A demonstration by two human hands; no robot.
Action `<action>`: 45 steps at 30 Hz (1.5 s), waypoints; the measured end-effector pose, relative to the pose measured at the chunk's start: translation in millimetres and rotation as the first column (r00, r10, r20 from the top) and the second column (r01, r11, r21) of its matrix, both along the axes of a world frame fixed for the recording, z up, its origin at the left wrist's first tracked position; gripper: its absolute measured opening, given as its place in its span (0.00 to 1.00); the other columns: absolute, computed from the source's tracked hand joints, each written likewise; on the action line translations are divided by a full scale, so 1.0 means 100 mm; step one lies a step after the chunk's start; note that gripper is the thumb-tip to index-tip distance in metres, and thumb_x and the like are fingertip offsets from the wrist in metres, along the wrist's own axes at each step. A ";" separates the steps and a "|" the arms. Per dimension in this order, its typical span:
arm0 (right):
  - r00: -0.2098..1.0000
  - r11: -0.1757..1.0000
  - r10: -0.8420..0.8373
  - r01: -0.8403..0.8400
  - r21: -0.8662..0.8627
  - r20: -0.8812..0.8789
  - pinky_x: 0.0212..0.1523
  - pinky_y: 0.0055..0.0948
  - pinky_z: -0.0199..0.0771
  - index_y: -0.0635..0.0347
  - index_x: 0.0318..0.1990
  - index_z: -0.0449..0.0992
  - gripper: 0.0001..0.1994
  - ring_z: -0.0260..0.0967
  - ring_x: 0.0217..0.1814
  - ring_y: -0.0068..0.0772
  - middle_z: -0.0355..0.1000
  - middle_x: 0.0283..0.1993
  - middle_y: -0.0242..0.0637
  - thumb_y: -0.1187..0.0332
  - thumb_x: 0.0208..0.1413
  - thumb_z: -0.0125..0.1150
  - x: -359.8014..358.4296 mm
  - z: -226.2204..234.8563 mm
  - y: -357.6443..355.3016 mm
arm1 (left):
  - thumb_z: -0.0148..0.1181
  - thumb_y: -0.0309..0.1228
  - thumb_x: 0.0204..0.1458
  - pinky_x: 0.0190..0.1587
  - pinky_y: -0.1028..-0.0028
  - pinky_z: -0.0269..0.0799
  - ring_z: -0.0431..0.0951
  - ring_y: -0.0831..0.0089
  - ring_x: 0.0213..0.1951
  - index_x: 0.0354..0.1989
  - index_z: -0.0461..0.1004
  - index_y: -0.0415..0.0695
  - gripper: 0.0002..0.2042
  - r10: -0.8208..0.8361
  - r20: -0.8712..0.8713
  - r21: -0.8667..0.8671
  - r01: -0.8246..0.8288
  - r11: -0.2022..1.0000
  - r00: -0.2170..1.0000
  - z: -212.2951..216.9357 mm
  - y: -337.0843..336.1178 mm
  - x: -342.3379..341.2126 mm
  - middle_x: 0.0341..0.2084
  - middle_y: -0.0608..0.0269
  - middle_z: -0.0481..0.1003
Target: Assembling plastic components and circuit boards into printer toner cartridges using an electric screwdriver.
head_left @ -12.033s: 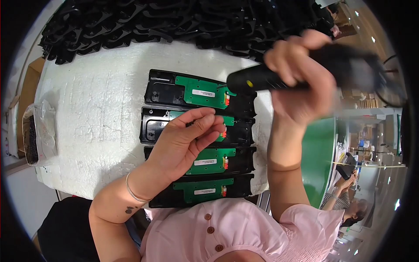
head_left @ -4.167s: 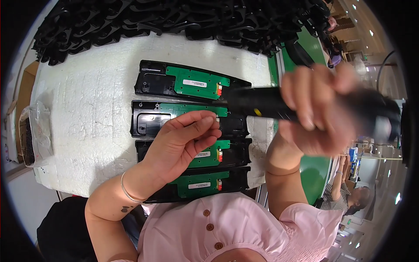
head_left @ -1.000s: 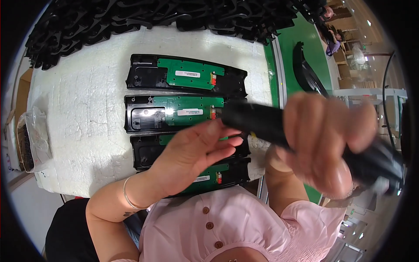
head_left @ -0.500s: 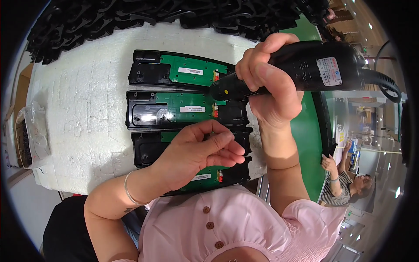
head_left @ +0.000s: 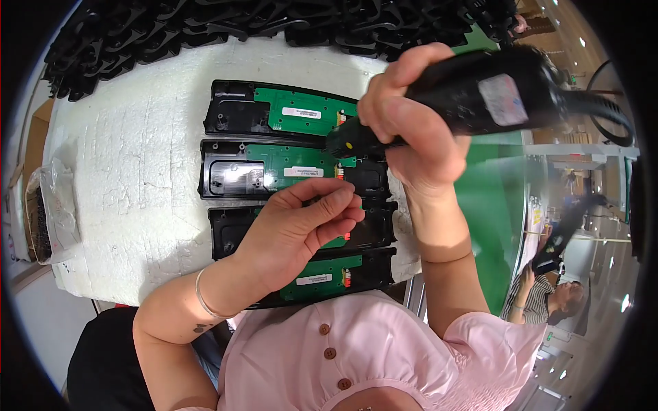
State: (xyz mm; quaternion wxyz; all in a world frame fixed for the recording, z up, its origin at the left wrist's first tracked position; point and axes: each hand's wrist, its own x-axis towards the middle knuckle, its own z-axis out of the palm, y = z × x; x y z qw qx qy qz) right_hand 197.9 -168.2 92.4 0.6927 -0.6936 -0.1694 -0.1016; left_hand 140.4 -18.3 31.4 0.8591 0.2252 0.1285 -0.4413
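Observation:
A black corded electric screwdriver is gripped in my right hand, its nose pointing left over the right end of the second panel's board. My left hand is above the third panel, thumb and fingertips pinched together; whatever they hold is too small to make out. Several curved black plastic panels lie in a column under my hands, each carrying a green circuit board with a white label and a small red-and-white connector. My left hand hides most of the third board, and the screwdriver's tip cannot be seen clearly.
A white foam surface lies beneath the panels. Black plastic parts are heaped along the far edge. At left stands a box with a clear plastic bag. On the right are a green surface, the screwdriver's cord and a person.
My left fingers have drawn into a tighter pinch, and the hand has shifted slightly left. The screwdriver has moved a little up and left. The person at right now raises a dark panel.

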 end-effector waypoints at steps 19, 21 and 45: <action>0.927 0.899 0.198 -0.302 0.319 0.319 0.26 0.11 0.63 0.53 0.31 0.62 0.13 0.64 0.16 0.11 0.64 0.14 0.18 0.76 0.37 0.57 -0.68 0.63 -0.20 | 0.53 0.29 0.53 0.36 0.82 0.75 0.76 0.76 0.33 0.38 0.72 0.40 0.08 0.110 -0.027 -0.167 -0.113 0.979 0.994 -0.01 0.04 0.02 0.31 0.62 0.74; 0.899 0.871 0.222 -0.357 0.338 0.379 0.24 0.10 0.64 0.53 0.30 0.62 0.13 0.63 0.16 0.11 0.64 0.14 0.19 0.77 0.35 0.56 -0.68 0.65 -0.20 | 0.53 0.29 0.53 0.35 0.82 0.75 0.76 0.76 0.33 0.38 0.72 0.40 0.08 0.092 -0.020 -0.172 -0.094 0.981 0.996 0.00 0.04 0.03 0.31 0.62 0.74; 0.995 0.978 -0.102 0.098 0.184 0.010 0.25 0.27 0.57 0.61 0.36 0.62 0.12 0.51 0.17 0.22 0.55 0.18 0.29 0.73 0.40 0.47 -0.23 0.00 0.01 | 0.39 0.32 0.59 0.47 0.71 0.71 0.74 0.58 0.43 0.45 0.64 0.35 0.13 -0.197 0.096 -0.094 0.206 0.974 0.976 0.10 -0.05 -0.14 0.39 0.48 0.72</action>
